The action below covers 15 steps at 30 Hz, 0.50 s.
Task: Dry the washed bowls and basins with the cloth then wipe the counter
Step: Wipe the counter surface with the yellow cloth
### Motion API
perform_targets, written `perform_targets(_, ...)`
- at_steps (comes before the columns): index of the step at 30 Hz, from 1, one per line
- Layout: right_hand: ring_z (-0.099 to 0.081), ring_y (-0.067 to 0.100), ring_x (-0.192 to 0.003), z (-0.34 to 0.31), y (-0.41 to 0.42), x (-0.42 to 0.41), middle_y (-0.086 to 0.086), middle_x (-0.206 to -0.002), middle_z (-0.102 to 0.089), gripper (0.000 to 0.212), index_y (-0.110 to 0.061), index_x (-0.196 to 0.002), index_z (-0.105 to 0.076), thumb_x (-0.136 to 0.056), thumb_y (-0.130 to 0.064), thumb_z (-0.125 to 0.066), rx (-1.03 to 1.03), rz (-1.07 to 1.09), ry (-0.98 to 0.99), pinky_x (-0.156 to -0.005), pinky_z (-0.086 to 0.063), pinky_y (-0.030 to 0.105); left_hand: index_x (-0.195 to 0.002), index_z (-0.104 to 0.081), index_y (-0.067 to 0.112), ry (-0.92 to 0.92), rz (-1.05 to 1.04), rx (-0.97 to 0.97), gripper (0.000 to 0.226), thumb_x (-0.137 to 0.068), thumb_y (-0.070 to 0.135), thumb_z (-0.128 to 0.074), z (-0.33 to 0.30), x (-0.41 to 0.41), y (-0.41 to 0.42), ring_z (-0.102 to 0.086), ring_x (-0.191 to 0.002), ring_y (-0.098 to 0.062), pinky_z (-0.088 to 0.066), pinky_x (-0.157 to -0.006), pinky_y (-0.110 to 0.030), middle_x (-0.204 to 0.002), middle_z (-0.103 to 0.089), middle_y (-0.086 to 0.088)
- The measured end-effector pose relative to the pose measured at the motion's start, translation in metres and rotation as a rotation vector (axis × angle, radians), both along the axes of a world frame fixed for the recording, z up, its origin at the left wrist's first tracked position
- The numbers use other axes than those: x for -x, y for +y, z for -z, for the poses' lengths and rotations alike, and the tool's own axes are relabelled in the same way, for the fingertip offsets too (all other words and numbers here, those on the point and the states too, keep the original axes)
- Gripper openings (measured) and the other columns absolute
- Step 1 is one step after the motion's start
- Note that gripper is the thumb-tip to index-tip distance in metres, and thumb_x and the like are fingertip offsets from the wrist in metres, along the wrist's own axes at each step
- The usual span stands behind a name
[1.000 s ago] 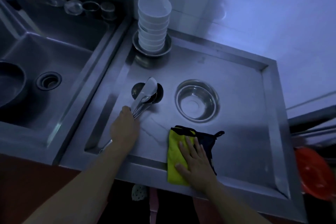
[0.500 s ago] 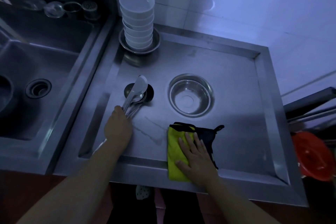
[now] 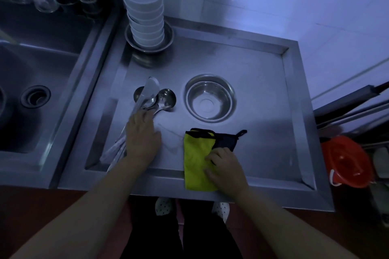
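At the far left lay the sink (image 3: 42,82), its drain (image 3: 35,96) dark and its left part cut off by the frame; small strainers and cups (image 3: 67,1) on its back ledge were too dim to identify. Along the counter's (image 3: 273,111) left edge lay a bundle of ladles and spoons (image 3: 155,99), handles running toward the front-left corner. Your left hand (image 3: 142,139) rested on those handles with fingers extended toward the spoon heads; whether any finger curled under them could not be told. At the back-left corner a stack of white bowls (image 3: 144,12) stood in a metal basin (image 3: 168,38). Near the counter's middle sat a steel bowl (image 3: 210,99), upright. Between it and the front edge lay the cloth (image 3: 197,162), yellow with a dark part, overhanging the front rim. Your right hand (image 3: 227,168) pressed on it, fingers curled and bunching the fabric. Beyond the right edge stood a red bucket (image 3: 347,162), partly hidden.
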State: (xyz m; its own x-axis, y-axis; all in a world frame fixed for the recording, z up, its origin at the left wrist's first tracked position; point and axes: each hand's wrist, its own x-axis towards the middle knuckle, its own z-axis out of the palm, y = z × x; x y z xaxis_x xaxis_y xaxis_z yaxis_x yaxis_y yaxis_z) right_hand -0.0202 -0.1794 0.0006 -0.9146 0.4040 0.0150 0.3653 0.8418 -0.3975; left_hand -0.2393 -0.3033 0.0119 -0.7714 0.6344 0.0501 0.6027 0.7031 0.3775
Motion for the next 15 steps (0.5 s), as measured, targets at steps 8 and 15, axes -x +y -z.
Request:
perform_targets(8,-0.050,0.026,-0.097,0.013,-0.017,-0.007,0.006,-0.104,-0.058,0.035,-0.015,-0.110,-0.062,-0.085,-0.039,-0.060,0.065,-0.282,-0.224,-0.079,-0.038,0.038,-0.115,-0.060,0.008,-0.237,0.203,0.020,0.045,-0.072,-0.005,-0.056,0.004,-0.057,0.016,-0.049,-0.106,-0.033,-0.042,-0.085,-0.042,-0.111,-0.056,-0.015)
perform_targets(15,-0.050,0.016,-0.075,-0.040,0.040,-0.027,0.013,-0.082,-0.057,0.022,-0.002,-0.088,-0.062,-0.097,-0.020,-0.052,0.890,0.369,-0.070,-0.064,-0.036,0.028,-0.117,-0.063,0.016,-0.300,0.453,0.142,0.051,-0.066,0.018,-0.068,-0.002,-0.108,0.044,-0.042,-0.125,-0.029,-0.036,-0.099,-0.039,-0.121,-0.060,-0.005)
